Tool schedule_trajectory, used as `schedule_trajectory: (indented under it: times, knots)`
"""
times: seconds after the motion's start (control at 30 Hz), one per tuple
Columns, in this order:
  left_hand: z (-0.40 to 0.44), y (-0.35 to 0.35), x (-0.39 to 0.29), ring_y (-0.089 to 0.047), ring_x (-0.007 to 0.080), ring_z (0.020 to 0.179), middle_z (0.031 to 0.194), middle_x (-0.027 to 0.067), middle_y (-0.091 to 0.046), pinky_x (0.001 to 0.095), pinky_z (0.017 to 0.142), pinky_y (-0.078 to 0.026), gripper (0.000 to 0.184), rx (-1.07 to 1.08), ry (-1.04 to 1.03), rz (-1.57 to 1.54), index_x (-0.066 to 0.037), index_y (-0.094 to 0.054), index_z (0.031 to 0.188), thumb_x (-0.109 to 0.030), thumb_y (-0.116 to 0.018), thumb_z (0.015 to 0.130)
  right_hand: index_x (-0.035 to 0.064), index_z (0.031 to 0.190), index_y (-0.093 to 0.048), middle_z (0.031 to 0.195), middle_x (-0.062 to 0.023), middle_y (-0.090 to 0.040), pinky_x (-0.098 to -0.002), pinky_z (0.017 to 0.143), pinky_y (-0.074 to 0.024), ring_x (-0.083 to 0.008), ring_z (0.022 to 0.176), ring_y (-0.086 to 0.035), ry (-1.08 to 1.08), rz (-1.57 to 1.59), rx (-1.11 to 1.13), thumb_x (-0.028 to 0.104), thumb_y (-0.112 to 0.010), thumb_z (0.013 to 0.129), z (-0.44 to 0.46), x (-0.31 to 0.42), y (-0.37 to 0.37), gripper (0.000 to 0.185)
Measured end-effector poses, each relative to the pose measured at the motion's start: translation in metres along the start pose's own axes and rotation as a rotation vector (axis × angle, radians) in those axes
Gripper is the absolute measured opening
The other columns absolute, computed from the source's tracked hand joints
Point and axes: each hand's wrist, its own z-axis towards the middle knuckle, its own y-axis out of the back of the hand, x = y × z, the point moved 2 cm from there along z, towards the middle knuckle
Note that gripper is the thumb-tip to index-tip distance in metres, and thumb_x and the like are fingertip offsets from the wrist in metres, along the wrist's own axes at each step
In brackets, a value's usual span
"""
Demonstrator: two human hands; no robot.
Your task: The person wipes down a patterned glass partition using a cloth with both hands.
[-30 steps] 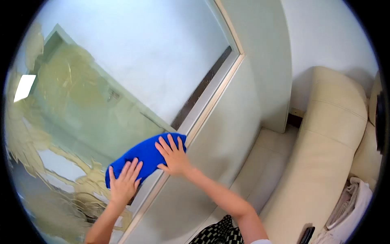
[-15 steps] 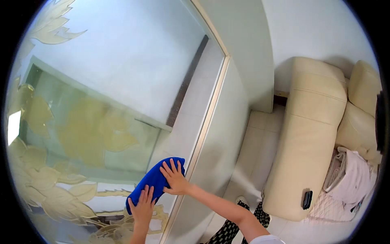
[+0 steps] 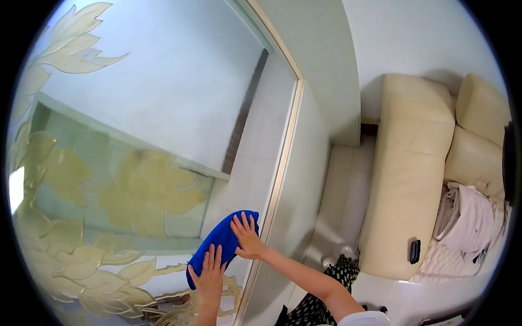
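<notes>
A folded blue cloth lies against a large glass pane decorated with frosted leaves and flowers. My left hand rests flat on the cloth's lower left part, fingers extended. Higher up, my right hand presses on its upper right end with the fingers spread. The cloth sits beside the pale frame strip along the pane's right edge. My palms cover part of the cloth, and its underside is hidden.
On the right stands a cream sofa with a dark phone-like object on it. A folded pale blanket lies on the quilted seat cover. My patterned trousers show below, over the tiled floor.
The whole view has shifted, so the cloth, both hands and the frame strip appear farther right. Both hands stay flat on the cloth, which keeps nearly the same place beside the strip.
</notes>
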Motion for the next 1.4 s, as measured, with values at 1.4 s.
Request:
schedule_trajectory:
  times: [1.4]
  knots:
    - [-0.001, 0.052, -0.019, -0.029, 0.0118, 0.14, 0.155, -0.006, -0.03, 0.0563, 0.113, -0.002, 0.065, -0.043, 0.248, -0.188, -0.027, -0.034, 0.149, -0.039, -0.058, 0.09, 0.0015, 0.149, -0.022, 0.156, -0.0212, -0.016, -0.0602, 0.114, 0.0015, -0.0435, 0.145, -0.004, 0.215, -0.171, 0.017, 0.054, -0.05, 0.086, 0.035, 0.019, 0.068, 0.086]
